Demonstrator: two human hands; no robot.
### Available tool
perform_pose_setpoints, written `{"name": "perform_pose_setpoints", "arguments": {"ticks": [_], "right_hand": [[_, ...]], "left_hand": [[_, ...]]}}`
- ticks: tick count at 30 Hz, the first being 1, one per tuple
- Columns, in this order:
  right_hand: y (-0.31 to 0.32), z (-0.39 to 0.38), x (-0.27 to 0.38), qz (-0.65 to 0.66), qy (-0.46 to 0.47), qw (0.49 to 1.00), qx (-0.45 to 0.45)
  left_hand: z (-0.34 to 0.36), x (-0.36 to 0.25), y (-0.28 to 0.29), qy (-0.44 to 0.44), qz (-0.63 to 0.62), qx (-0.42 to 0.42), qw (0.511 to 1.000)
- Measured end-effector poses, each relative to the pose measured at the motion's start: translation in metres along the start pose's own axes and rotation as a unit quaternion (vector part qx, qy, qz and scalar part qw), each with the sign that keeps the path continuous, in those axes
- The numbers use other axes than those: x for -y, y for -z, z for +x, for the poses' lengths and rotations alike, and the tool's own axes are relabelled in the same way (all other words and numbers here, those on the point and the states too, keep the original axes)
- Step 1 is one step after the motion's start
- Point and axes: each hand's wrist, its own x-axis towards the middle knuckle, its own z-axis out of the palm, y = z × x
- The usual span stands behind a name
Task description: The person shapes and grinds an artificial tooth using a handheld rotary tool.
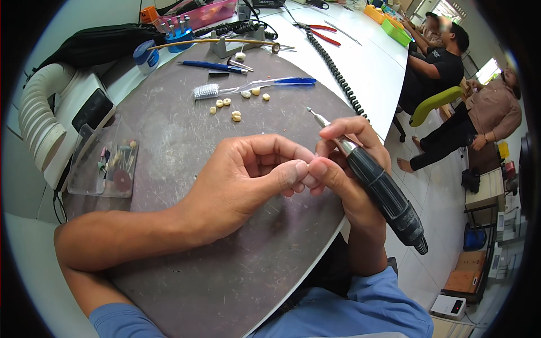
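Note:
My right hand [350, 188] grips a black and silver rotary handpiece [382, 186], its thin bur tip pointing up and to the left. Thumb and fingers of my left hand [236, 172] are pinched together against the right fingertips. Whatever small piece is between them is hidden by the fingers. Beyond the hands, several small cream tooth-like pieces [236, 118] lie scattered on the grey work mat [169, 135]. A clear and blue toothbrush [282, 83] rests just behind these pieces.
At left stand a white ribbed suction hose [44, 112] and a clear box [107, 188] of small tools. Farther back lie a blue pen [208, 67], a grey handpiece stand [236, 47] and red-handled pliers [324, 34]. A coiled black cord [335, 70] crosses the table; other people are at right.

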Motion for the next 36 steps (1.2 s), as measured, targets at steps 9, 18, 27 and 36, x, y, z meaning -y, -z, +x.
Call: {"name": "perform_pose_setpoints", "arguments": {"ticks": [9,18,27,36], "right_hand": [[0.0,-0.006,-0.005,0.026,0.014,1.0,-0.001],[-0.002,-0.008,-0.005,-0.086,0.025,0.995,-0.042],[-0.003,-0.01,-0.006,-0.08,0.006,0.996,-0.049],[-0.004,-0.009,-0.005,-0.068,0.008,0.996,-0.054]], "left_hand": [[0.006,0.0,0.01,-0.003,0.017,0.011,1.0],[0.007,-0.002,0.01,0.0,0.05,0.022,0.999],[0.006,-0.003,0.009,0.004,0.049,0.03,0.998],[0.008,-0.003,0.011,0.004,0.043,0.03,0.999]]}}
